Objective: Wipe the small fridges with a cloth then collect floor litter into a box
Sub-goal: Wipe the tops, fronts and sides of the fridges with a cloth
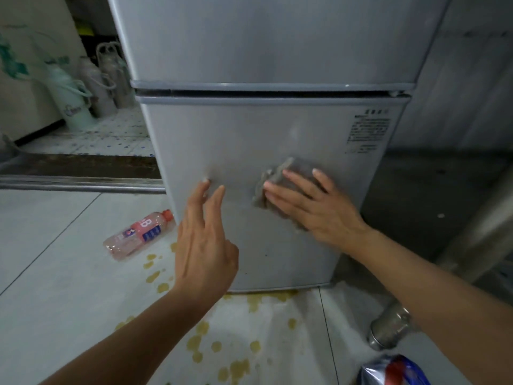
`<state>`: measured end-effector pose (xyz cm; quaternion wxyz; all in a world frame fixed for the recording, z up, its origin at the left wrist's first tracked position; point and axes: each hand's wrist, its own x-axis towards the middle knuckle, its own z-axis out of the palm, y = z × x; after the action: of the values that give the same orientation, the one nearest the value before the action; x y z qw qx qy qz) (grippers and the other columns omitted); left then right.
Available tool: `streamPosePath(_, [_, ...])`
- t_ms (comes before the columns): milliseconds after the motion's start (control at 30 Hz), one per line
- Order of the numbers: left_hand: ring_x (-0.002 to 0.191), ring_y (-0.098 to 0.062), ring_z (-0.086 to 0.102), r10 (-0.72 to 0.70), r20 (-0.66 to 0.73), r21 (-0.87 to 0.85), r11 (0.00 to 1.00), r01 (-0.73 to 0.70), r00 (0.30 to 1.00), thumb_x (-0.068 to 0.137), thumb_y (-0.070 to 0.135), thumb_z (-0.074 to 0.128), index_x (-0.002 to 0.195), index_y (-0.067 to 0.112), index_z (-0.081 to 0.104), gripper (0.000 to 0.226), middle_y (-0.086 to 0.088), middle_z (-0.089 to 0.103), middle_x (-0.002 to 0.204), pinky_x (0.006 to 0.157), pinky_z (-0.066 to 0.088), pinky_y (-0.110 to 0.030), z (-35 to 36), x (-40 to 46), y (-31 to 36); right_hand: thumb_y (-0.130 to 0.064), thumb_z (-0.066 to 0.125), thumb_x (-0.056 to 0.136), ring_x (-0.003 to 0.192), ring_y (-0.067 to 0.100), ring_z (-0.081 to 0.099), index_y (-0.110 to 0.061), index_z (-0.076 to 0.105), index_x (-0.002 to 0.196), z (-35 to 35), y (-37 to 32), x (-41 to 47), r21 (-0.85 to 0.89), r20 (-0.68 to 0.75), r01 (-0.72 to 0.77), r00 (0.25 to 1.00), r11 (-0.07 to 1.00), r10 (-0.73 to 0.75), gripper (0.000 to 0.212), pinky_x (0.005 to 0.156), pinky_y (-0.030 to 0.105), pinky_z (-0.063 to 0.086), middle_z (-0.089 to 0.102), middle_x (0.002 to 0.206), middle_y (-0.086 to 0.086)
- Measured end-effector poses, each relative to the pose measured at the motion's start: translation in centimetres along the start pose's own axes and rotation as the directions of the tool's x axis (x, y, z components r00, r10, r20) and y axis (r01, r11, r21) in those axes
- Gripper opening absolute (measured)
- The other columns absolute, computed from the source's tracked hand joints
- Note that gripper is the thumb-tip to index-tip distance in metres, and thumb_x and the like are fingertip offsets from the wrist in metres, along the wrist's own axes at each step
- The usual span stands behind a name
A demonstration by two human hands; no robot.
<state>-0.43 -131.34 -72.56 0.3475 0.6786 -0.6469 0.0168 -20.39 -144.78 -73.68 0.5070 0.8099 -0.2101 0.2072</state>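
Observation:
A small grey two-door fridge (pixel 263 129) stands straight ahead on the tiled floor. My right hand (pixel 313 207) lies flat with straight fingers on a grey cloth (pixel 280 176), pressing it against the lower door right of centre. My left hand (pixel 205 245) is raised with straight fingers, its fingertips at the same door's left part; whether they touch the surface is unclear. A pink plastic bottle (pixel 138 236) lies on its side on the floor left of the fridge. A crumpled blue, white and red wrapper (pixel 394 370) lies at the bottom right.
Yellowish stains (pixel 200 340) spot the floor in front of the fridge. A metal can (pixel 388 329) lies on the floor at the right, under my forearm. Several thermos flasks (pixel 91 90) stand behind a raised door sill (pixel 80 182) at the left. A grey wall runs along the right.

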Motion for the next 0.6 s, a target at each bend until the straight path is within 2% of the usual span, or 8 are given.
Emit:
streamPosePath(67, [0.139,-0.028,0.024,0.02,0.002,0.043,0.999,-0.02,1.0,0.066,-0.006,0.063,0.141,0.008,0.032,0.082,-0.013,0.019,0.152,0.111,0.025,-0.036,0.8,0.2,0.6,-0.019,0.037,0.086,0.145,0.024,0.009,-0.019,0.01,0.151,0.1,1.8,0.7,0.079,-0.07,-0.224,0.971,0.971,0.23,0.07,0.117,0.041,-0.004,0.016,0.155,-0.003])
streamPosePath(133, [0.136,-0.033,0.027,0.043,0.007,0.09,0.995,-0.044,0.999,0.063,-0.007,0.064,0.138,0.006,0.036,0.082,-0.017,0.022,0.151,0.11,0.026,-0.04,1.8,0.4,1.1,-0.025,0.038,0.087,0.145,0.024,0.003,-0.021,0.01,0.15,0.6,1.2,0.4,0.181,-0.063,-0.373,0.919,0.91,0.389,0.069,0.118,0.043,-0.004,0.009,0.155,-0.003])
streamPosePath(200, [0.133,-0.037,0.03,0.05,0.016,0.127,0.991,-0.052,0.999,0.06,-0.009,0.065,0.137,0.005,0.039,0.082,-0.02,0.023,0.15,0.108,0.029,-0.044,2.5,0.4,1.4,-0.031,0.042,0.085,0.143,0.028,0.004,-0.021,0.014,0.147,1.5,-1.4,-1.8,0.188,0.007,-0.389,0.919,0.902,0.394,0.069,0.117,0.045,-0.003,0.007,0.154,-0.002])
streamPosePath(300, [0.133,-0.04,0.033,0.084,0.046,0.179,0.98,-0.091,0.995,0.058,-0.01,0.067,0.135,0.004,0.042,0.083,-0.021,0.025,0.15,0.106,0.033,-0.052,2.7,0.4,1.4,-0.031,0.054,0.079,0.139,0.031,0.013,-0.022,0.024,0.144,1.9,-3.9,-5.8,0.107,0.141,-0.267,0.958,0.958,0.252,0.071,0.113,0.045,0.005,0.021,0.15,-0.003])
streamPosePath(400, [0.128,-0.039,0.043,0.214,0.131,0.258,0.936,-0.242,0.968,0.05,-0.009,0.069,0.132,0.002,0.047,0.086,-0.019,0.036,0.146,0.103,0.034,-0.061,3.0,0.3,1.9,-0.023,0.044,0.082,0.14,0.024,0.011,-0.023,0.025,0.143,1.3,-4.2,-5.8,0.157,0.127,-0.353,0.934,0.923,0.335,0.063,0.115,0.043,0.005,0.024,0.148,-0.009])
streamPosePath(467, [0.126,-0.036,0.047,0.265,0.144,0.257,0.92,-0.294,0.953,0.044,-0.009,0.07,0.129,0.002,0.05,0.088,-0.015,0.041,0.145,0.102,0.033,-0.061,3.3,0.5,2.9,-0.023,0.041,0.085,0.142,0.023,0.011,-0.023,0.025,0.143,0.6,-3.2,-3.9,0.229,0.07,-0.493,0.868,0.84,0.491,0.06,0.115,0.044,0.006,0.024,0.148,-0.009])
streamPosePath(533, [0.127,-0.03,0.041,0.31,0.13,0.243,0.911,-0.333,0.942,0.043,-0.008,0.07,0.129,0.003,0.051,0.088,-0.013,0.043,0.144,0.102,0.032,-0.06,3.7,1.1,4.1,-0.025,0.04,0.091,0.144,0.026,0.008,-0.018,0.019,0.146,0.1,-1.0,-1.6,0.297,-0.002,-0.639,0.742,0.709,0.67,0.059,0.116,0.048,0.006,0.019,0.151,-0.002])
streamPosePath(600, [0.127,-0.027,0.036,0.331,0.101,0.231,0.91,-0.345,0.938,0.045,-0.006,0.07,0.13,0.005,0.05,0.088,-0.011,0.041,0.146,0.104,0.029,-0.059,4.2,1.8,4.9,-0.028,0.033,0.095,0.146,0.027,0.005,-0.014,0.014,0.148,0.0,1.4,0.4,0.387,-0.08,-0.717,0.601,0.58,0.796,0.058,0.118,0.051,0.008,0.016,0.153,0.005])
